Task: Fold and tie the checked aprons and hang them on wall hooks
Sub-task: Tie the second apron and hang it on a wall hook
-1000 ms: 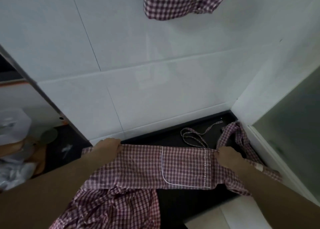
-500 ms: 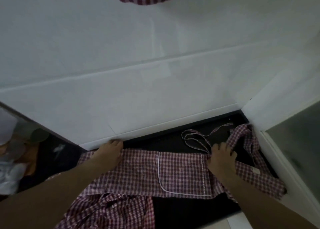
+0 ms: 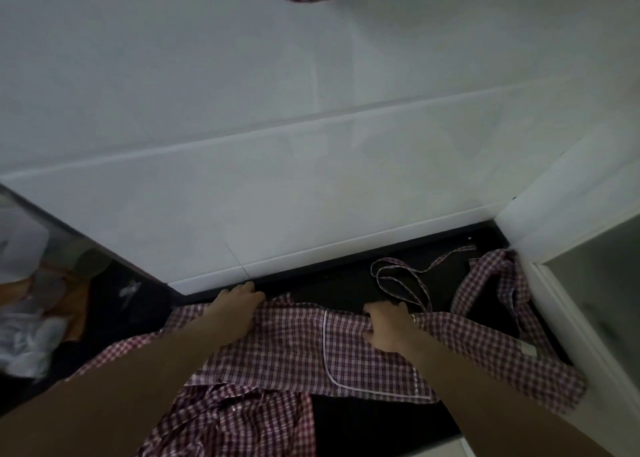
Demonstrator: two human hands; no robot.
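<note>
Right hand (image 3: 389, 327) has slid left along the red-and-white checked cotton apron (image 3: 349, 352), now gripping its far edge; left hand (image 3: 235, 313) presses flat on the black counter (image 3: 332, 287).

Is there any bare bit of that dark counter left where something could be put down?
A bare strip of black counter runs along the wall, between the left hand and the looped tie strings. Another shows at the near edge, below the apron pocket. The right corner is crowded with straps; the right hand grips the apron.
</note>
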